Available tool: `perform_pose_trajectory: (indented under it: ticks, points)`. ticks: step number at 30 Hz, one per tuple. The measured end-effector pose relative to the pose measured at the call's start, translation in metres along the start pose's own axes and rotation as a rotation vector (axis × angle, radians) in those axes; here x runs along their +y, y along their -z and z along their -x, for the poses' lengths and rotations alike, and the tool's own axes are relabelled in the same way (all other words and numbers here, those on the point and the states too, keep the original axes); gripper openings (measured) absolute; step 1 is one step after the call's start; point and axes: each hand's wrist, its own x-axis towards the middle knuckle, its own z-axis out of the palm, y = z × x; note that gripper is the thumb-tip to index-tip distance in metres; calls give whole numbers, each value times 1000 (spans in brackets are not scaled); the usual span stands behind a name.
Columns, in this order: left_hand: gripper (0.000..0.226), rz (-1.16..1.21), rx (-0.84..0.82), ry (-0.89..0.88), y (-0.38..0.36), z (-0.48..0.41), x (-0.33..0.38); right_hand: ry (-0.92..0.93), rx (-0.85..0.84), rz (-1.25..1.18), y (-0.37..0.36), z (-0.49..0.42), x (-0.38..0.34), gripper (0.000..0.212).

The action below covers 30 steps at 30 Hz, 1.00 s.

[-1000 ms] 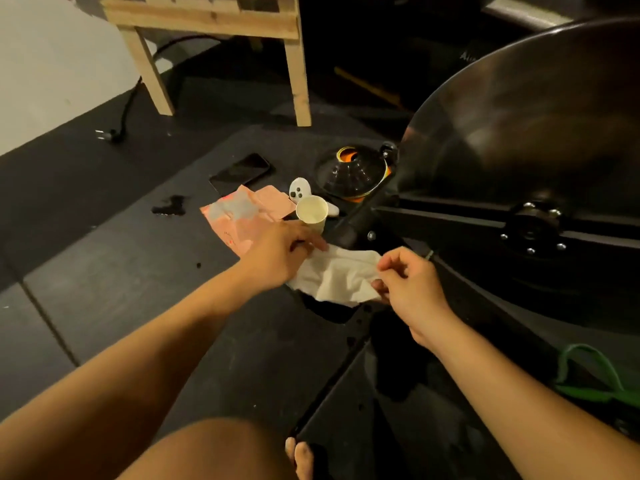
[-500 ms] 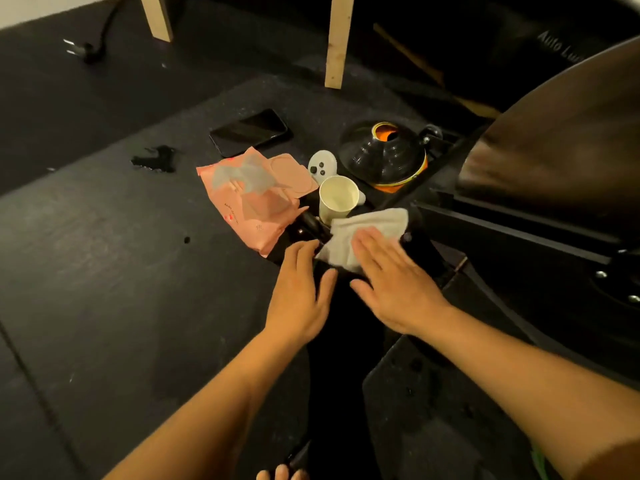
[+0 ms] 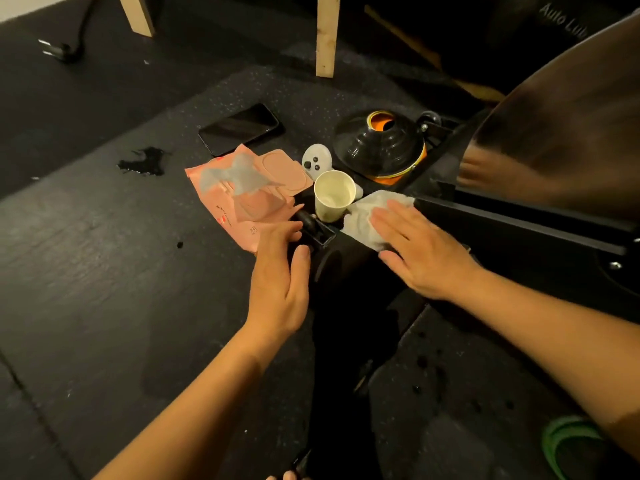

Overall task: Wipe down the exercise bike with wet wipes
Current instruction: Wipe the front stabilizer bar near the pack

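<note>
The exercise bike's black base bar runs toward me across the floor, with its dark flywheel at the right. A white wet wipe lies on the front end of the bar. My right hand presses flat on the wipe with straight fingers. My left hand rests open against the left side of the bar's end, beside a small black wheel. A pink pack of wet wipes lies on the floor just beyond my left hand.
A paper cup stands next to the wipe. Behind it are a white remote, a black and orange cone-shaped object and a phone. Wooden legs stand further back. A wet spot marks the floor.
A second ago both hands held the wipe spread between them. Now it lies on the bar under my flat right hand, and my left hand has let go and rests beside the bar.
</note>
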Motion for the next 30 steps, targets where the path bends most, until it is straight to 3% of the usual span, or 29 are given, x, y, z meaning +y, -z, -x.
perform_pose_trajectory:
  ticks: [2,6,9,11,13,16,18,22,27,30]
  points:
    - [34,-18,8,-19,-1,0,-2,-3,17,-45,-5,6,-26,70]
    - [39,-94,-59,-102,-14,-5,2,266,-63,-19,-19,25,-58,68]
    - [46,-265,-236,-193,-31,-6,7,-3,-18,29,-12,13,-3,75]
    - [49,-501,-247,-227,-42,-6,6,-176,-70,-5,-7,8,13,83]
    - [46,-635,-229,-238,-46,-8,4,-312,-56,-91,-12,7,-15,85]
    - [35,-588,-198,-260,-46,-8,2,-172,-76,-118,-23,25,-65,83]
    - [32,-556,-174,-267,-44,-8,3,-56,-56,-42,-21,24,-51,81]
    - [32,-596,-177,-203,-45,-7,3,-243,-22,10,-6,1,0,80]
    - [33,-610,-216,-159,-45,-7,4,-166,-129,202,11,-22,1,80]
    - [36,-576,-227,-145,-45,-7,4,-242,-261,196,28,-50,3,79]
